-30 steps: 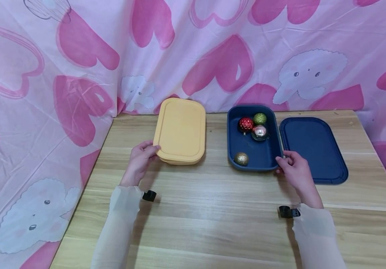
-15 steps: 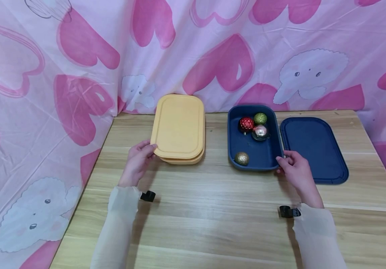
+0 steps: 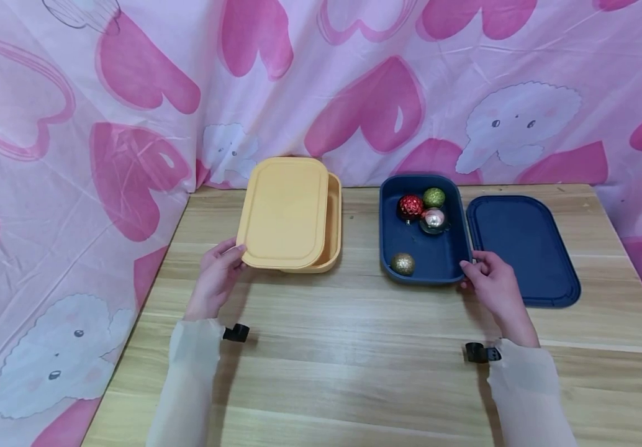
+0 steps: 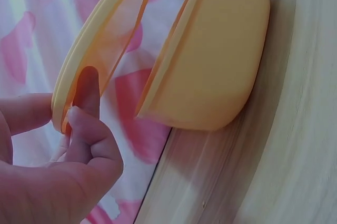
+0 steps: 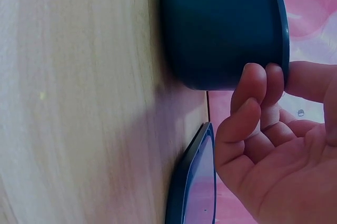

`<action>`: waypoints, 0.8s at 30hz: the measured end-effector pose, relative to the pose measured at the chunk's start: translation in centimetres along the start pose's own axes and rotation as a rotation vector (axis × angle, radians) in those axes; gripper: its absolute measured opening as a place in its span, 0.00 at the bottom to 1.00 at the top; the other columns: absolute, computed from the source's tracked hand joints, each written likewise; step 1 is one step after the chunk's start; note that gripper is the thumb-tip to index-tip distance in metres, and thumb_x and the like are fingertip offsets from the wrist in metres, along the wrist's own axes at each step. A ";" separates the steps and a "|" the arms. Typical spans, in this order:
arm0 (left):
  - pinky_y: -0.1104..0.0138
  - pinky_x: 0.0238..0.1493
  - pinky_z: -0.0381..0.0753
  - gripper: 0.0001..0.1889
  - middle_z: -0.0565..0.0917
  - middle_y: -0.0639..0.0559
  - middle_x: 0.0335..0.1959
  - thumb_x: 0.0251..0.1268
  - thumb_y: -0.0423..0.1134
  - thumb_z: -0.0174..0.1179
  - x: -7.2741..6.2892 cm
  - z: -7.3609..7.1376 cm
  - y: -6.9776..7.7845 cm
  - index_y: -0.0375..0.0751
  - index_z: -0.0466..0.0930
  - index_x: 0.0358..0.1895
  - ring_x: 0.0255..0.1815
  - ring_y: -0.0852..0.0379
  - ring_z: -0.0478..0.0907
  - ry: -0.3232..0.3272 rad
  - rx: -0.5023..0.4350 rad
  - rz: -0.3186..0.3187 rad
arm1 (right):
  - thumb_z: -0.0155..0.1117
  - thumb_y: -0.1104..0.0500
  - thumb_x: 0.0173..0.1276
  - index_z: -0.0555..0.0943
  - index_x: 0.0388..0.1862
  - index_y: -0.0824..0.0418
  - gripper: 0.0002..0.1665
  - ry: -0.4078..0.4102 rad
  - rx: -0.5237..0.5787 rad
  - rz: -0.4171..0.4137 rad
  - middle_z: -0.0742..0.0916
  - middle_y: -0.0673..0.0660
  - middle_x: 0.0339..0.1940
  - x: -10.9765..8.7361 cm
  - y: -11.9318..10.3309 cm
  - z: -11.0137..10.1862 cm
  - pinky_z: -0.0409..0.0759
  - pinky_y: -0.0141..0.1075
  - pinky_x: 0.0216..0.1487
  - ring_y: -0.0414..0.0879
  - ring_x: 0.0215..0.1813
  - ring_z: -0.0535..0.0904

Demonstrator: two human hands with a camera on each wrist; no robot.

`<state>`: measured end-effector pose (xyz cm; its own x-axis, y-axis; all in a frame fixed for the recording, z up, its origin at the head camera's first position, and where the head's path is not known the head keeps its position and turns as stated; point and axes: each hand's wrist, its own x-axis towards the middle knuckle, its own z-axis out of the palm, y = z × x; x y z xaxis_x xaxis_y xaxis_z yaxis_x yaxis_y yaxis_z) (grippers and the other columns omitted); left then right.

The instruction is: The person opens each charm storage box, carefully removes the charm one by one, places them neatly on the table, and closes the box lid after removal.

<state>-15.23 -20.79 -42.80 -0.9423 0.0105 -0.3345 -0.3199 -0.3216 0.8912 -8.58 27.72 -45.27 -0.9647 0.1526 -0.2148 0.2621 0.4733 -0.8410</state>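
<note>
My left hand (image 3: 216,273) pinches the near left corner of a yellow lid (image 3: 284,211) between thumb and fingers. The lid is raised off the yellow box (image 3: 333,239) and shifted left, baring a strip of its right side. In the left wrist view a gap shows between the lid (image 4: 79,60) and the box (image 4: 216,55). My right hand (image 3: 491,279) pinches the near right corner of a dark blue box (image 3: 424,248). Inside it lie a red ball ornament (image 3: 410,207), a green one (image 3: 434,197), a silvery pink one (image 3: 433,220) and a gold glitter one (image 3: 403,264).
A dark blue lid (image 3: 524,248) lies flat on the wooden table (image 3: 354,366), just right of the blue box. A pink curtain (image 3: 366,93) with hearts hangs along the table's back and left edges.
The yellow lid has come up off its box, first shifting back, then moving left with my left hand. My right hand and the blue box have stayed in place.
</note>
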 end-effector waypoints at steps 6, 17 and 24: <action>0.71 0.38 0.76 0.07 0.86 0.56 0.30 0.70 0.29 0.53 -1.0 -1.3 0.6 0.43 0.78 0.43 0.31 0.63 0.80 0.021 -0.039 0.012 | 0.50 0.52 0.76 0.62 0.69 0.74 0.33 0.003 -0.001 0.000 0.79 0.48 0.23 0.0 0.0 0.0 0.79 0.21 0.35 0.35 0.29 0.81; 0.72 0.37 0.76 0.08 0.85 0.55 0.31 0.70 0.29 0.53 -2.7 -4.1 1.8 0.42 0.81 0.40 0.31 0.63 0.81 0.066 -0.088 0.094 | 0.50 0.52 0.76 0.61 0.69 0.74 0.33 0.004 0.017 0.004 0.78 0.48 0.23 0.1 0.2 0.0 0.80 0.21 0.35 0.34 0.30 0.81; 0.72 0.33 0.78 0.06 0.85 0.53 0.28 0.69 0.27 0.54 -4.1 -5.9 2.7 0.38 0.81 0.39 0.28 0.62 0.81 0.121 -0.087 0.176 | 0.50 0.52 0.76 0.61 0.69 0.74 0.33 0.006 0.015 0.004 0.79 0.48 0.24 0.1 0.2 0.1 0.80 0.22 0.35 0.35 0.30 0.81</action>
<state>-11.67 -27.31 -40.85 -0.9627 -0.1648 -0.2148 -0.1368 -0.3886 0.9112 -8.57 27.79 -45.50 -0.9635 0.1599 -0.2146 0.2651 0.4600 -0.8474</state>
